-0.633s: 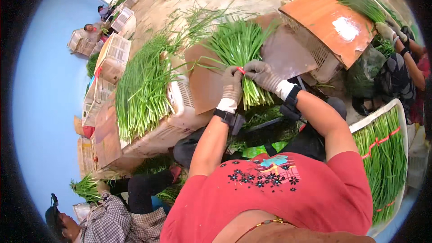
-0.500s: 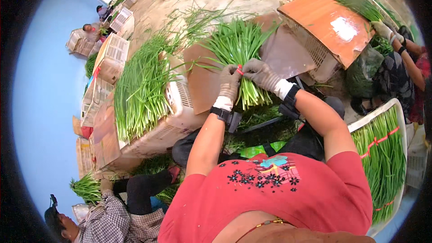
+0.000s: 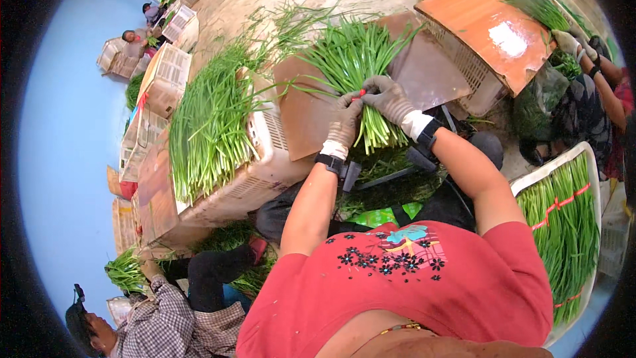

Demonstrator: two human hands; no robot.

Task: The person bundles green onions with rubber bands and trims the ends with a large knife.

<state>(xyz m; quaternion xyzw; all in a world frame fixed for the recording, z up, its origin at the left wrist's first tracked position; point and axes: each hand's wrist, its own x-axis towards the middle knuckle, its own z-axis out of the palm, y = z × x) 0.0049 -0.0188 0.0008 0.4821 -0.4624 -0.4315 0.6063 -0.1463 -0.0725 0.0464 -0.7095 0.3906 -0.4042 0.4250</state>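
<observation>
My left hand, in a grey glove, pinches the red tie round a bundle of long green leafy stalks. My right hand, gloved too, is closed at the same tie, its fingers curled over the stalks. The bundle's pale cut ends hang toward me below my hands. It lies on a brown board. Just to the left, a heap of loose stalks rests on a white plastic crate.
An orange board tops a crate at upper right, beside a co-worker's gloved hand. Banded stalks fill a white crate at lower right. Another co-worker holds greens at lower left. Other workers sit among crates along the blue wall.
My hands and the bundle's tie have shifted up and to the right, with my fingers staying closed at the tie. The leaf tips spread a little farther over the board.
</observation>
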